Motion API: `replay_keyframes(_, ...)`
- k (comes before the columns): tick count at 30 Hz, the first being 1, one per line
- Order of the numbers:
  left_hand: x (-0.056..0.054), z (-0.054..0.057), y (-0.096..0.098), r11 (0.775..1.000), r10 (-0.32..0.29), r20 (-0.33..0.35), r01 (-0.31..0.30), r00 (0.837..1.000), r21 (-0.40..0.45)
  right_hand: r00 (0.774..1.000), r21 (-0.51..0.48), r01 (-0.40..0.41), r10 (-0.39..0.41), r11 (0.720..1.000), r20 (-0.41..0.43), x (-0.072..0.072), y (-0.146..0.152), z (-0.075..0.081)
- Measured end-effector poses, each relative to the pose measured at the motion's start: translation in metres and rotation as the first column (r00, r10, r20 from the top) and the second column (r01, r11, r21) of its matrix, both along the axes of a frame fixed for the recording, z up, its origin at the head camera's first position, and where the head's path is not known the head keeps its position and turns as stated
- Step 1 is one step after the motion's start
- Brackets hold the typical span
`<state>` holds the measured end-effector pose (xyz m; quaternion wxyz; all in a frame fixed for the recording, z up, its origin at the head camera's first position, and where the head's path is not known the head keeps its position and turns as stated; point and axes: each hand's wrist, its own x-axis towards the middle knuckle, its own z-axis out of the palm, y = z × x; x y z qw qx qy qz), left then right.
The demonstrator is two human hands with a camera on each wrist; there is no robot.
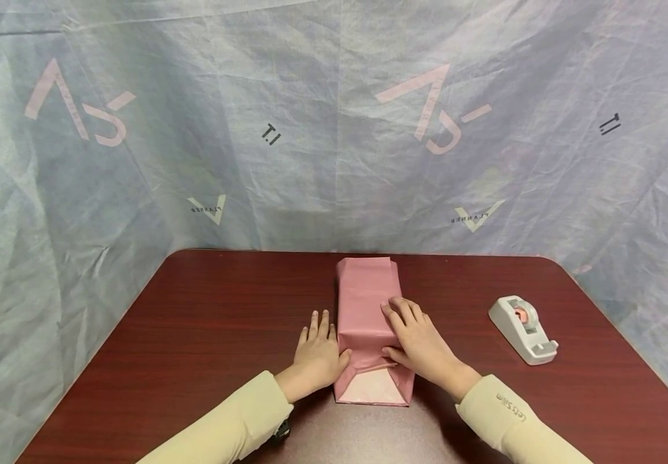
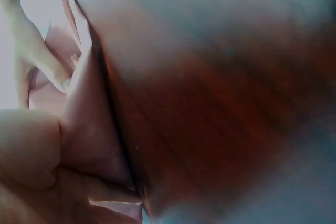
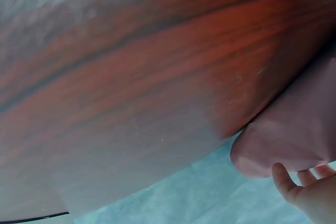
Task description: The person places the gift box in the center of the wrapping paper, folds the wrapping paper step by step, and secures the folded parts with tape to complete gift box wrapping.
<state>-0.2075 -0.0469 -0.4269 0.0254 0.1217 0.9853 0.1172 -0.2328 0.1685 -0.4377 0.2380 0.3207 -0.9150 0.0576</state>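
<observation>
A box-shaped package in pink wrapping paper [image 1: 366,296] lies lengthwise on the dark red table. Its near end has folded paper, with the pale inner side of a flap [image 1: 374,388] facing me. My left hand [image 1: 317,357] lies along the package's left side, fingers extended and thumb touching the near left edge. On the right, my right hand [image 1: 423,341] rests on the top and side, its fingers slightly bent. In the left wrist view, the right thumb touches the folded end. The right wrist view shows fingertips on the pink paper [image 3: 294,142].
A white tape dispenser [image 1: 522,328] with a roll in it stands on the right of the table [image 1: 223,322]. Behind and beside the table hangs a grey-blue printed sheet [image 1: 310,161].
</observation>
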Motion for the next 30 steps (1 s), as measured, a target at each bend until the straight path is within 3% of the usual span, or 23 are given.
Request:
replay_keyframes(3, 0.001, 0.001, 0.000, 1.000, 0.010, -0.014, -0.011, 1.000, -0.023, 1.000, 0.002, 0.006, -0.006, 1.000, 0.000, 0.001, -0.001, 0.000)
replay_keyframes(11, 0.004, 0.007, -0.006, 0.998, 0.024, 0.027, -0.023, 0.999, -0.053, 1.000, 0.015, 0.017, -0.017, 1.000, 0.009, 0.002, -0.002, 0.001)
replay_keyframes(17, 0.003, -0.001, 0.002, 0.987, 0.016, -0.087, -0.030, 0.996, -0.155, 1.000, 0.014, 0.021, -0.022, 1.000, 0.015, 0.002, -0.002, 0.001)
replay_keyframes(21, 0.002, -0.003, 0.003, 0.985, 0.011, -0.130, -0.034, 0.991, -0.172, 1.000, 0.015, 0.022, -0.022, 1.000, 0.013, 0.001, -0.002, 0.002)
replay_keyframes(28, 0.008, 0.006, -0.010, 0.996, -0.042, -0.026, 0.040, 0.999, -0.080, 1.000, 0.020, 0.025, -0.025, 0.999, 0.014, 0.001, -0.002, 0.001)
replay_keyframes(30, 0.009, 0.007, -0.009, 0.995, -0.039, -0.011, 0.038, 0.999, -0.093, 1.000, 0.018, 0.024, -0.024, 1.000, 0.014, 0.001, -0.002, 0.001)
